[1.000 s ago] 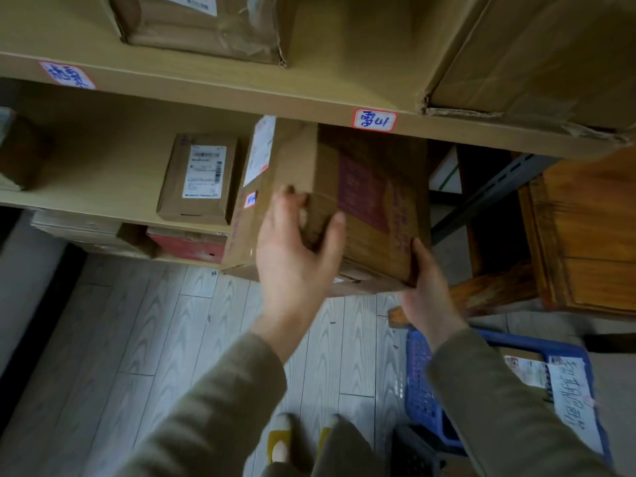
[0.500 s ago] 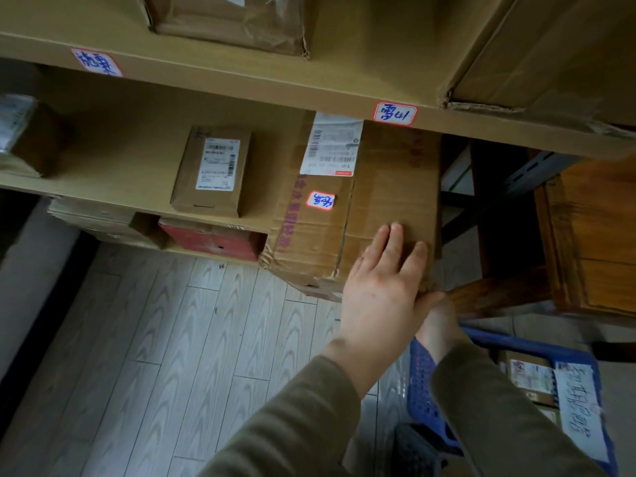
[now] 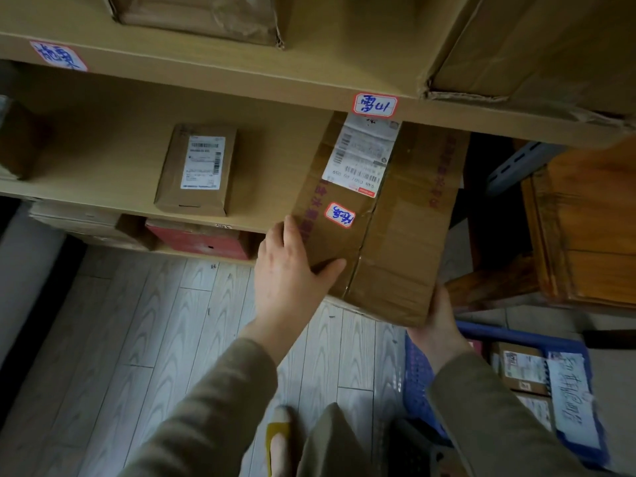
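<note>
Dim, even indoor lighting; shelf recesses fall into shadow. Wide-angle distortion bends edges; slight blur, possibly motion, softens the corners.

wooden shelf across mid frame, small labelled box lying flat at centre left, large taped carton at centre right overhanging its front edge
</note>
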Action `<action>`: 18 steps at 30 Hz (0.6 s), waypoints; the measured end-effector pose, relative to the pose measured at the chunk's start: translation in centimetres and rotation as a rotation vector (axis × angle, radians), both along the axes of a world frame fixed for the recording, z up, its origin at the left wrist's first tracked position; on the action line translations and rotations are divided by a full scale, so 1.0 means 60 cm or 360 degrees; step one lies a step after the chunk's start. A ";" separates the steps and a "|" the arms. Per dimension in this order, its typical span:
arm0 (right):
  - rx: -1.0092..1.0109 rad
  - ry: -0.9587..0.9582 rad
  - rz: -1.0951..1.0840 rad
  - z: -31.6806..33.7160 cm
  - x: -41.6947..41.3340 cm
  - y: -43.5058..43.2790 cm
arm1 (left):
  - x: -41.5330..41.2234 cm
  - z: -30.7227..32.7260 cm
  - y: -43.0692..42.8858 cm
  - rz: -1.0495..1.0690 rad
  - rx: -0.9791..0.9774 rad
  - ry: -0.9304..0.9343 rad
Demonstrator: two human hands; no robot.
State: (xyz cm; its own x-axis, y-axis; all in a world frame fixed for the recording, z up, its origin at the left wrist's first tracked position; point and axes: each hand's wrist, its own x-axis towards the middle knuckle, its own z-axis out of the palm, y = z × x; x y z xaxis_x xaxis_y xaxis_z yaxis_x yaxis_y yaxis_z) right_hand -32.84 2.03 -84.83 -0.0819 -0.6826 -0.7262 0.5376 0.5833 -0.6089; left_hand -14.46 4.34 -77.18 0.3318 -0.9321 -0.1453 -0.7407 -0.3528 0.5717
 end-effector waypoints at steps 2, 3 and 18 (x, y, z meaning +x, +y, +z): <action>-0.0032 0.0024 0.0005 0.011 -0.001 0.000 | 0.003 -0.004 -0.004 0.0055 0.0024 0.0022; -0.0040 0.0067 -0.0004 0.019 -0.001 0.000 | 0.005 -0.004 -0.008 0.0105 0.0049 0.0075; 0.0014 0.0043 -0.0456 0.083 -0.003 -0.094 | -0.026 -0.007 -0.155 0.0121 0.0027 0.0927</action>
